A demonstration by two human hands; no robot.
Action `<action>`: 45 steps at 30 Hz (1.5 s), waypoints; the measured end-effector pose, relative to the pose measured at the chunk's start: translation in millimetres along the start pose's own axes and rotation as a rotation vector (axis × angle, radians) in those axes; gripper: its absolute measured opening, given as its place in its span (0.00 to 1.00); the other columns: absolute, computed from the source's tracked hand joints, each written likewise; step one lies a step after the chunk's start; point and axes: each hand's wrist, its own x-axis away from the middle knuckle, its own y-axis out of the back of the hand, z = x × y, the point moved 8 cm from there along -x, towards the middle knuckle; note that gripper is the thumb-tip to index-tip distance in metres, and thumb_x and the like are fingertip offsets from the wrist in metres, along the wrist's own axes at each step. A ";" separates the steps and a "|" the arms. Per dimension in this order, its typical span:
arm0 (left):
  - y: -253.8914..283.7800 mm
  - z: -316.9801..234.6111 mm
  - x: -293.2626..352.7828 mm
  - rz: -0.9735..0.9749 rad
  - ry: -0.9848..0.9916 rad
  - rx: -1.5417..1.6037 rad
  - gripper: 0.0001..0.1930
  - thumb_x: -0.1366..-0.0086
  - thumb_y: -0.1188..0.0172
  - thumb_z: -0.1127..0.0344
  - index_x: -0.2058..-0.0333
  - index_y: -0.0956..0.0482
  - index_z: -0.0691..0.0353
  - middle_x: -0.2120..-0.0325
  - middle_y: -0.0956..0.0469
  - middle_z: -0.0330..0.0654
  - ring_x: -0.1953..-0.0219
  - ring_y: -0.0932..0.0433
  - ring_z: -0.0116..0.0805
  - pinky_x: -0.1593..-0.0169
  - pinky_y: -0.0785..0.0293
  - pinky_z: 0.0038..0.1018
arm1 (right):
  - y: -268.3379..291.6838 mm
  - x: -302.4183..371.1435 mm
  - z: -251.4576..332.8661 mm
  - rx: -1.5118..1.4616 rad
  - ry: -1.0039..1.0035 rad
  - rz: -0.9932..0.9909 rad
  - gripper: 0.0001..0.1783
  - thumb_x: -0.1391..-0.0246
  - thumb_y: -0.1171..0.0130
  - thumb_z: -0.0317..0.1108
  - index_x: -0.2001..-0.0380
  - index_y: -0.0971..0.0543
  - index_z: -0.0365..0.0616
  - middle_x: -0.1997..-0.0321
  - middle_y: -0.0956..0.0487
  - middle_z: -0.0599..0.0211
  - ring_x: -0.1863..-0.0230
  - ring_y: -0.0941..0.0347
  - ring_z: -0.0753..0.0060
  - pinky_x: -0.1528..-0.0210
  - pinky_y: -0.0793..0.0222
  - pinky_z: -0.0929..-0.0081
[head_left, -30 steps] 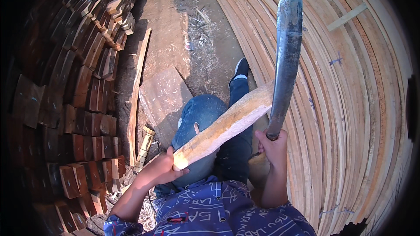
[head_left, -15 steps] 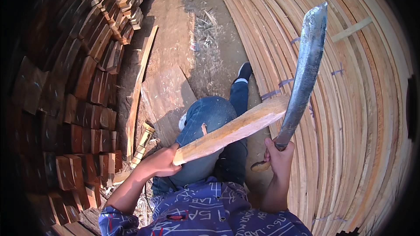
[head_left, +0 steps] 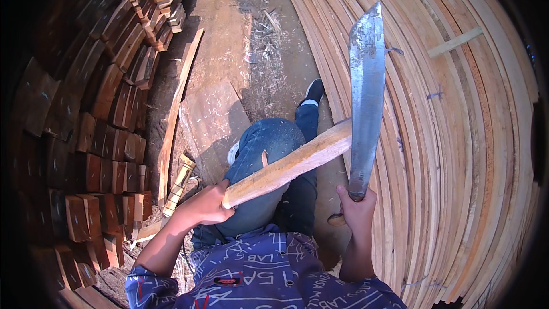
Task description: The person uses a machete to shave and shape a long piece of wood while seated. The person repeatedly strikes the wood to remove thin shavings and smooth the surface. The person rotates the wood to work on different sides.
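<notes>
My left hand [head_left: 210, 205] grips the near end of a pale, rough-hewn piece of wood [head_left: 286, 167], which slants up to the right across my raised knee. My right hand [head_left: 359, 209] is closed round the handle of a machete [head_left: 366, 91], its broad steel blade pointing up and away from me. The blade passes in front of the wood's far end and hides it; whether they touch I cannot tell. The curved brown butt of the machete's handle shows beside my right hand. A small wood chip [head_left: 264, 158] lies on my jeans above the wood.
Long sawn boards [head_left: 452, 137] lie stacked along the right, tied with thin strips. Stacked dark wooden blocks [head_left: 108, 166] rise on the left. A narrow plank [head_left: 178, 109], a flat board [head_left: 214, 120], a yellowish wooden piece [head_left: 179, 184] and shavings [head_left: 269, 40] lie on the ground between.
The machete blade has swung left and turned so that more of its flat side shows, now upright over the wood's far end. The wood stays across my knee in my left hand.
</notes>
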 end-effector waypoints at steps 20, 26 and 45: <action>9.8 -12.8 7.7 0.020 0.129 -0.008 0.28 0.50 0.33 0.63 0.52 0.30 0.72 0.63 0.21 0.64 0.55 0.20 0.57 0.51 0.27 0.39 | 7.2 -11.4 -28.6 -0.024 0.005 0.041 0.13 0.46 0.33 0.29 0.79 0.27 0.41 0.86 0.28 0.72 0.88 0.33 0.82 0.85 0.40 0.81; 5.6 -8.2 7.4 0.025 0.148 0.029 0.28 0.50 0.31 0.64 0.53 0.29 0.72 0.63 0.20 0.62 0.55 0.20 0.54 0.52 0.27 0.37 | 1.1 -9.2 -23.3 -0.240 -0.159 0.071 0.13 0.46 0.34 0.27 0.80 0.28 0.41 0.86 0.28 0.72 0.88 0.34 0.82 0.85 0.40 0.81; 13.1 -20.0 7.4 -0.006 0.134 0.018 0.27 0.52 0.33 0.61 0.58 0.28 0.75 0.65 0.22 0.68 0.55 0.22 0.63 0.53 0.27 0.44 | 6.5 -9.1 -31.0 -0.122 -0.113 0.202 0.11 0.47 0.35 0.25 0.78 0.28 0.41 0.86 0.29 0.72 0.87 0.33 0.81 0.85 0.37 0.79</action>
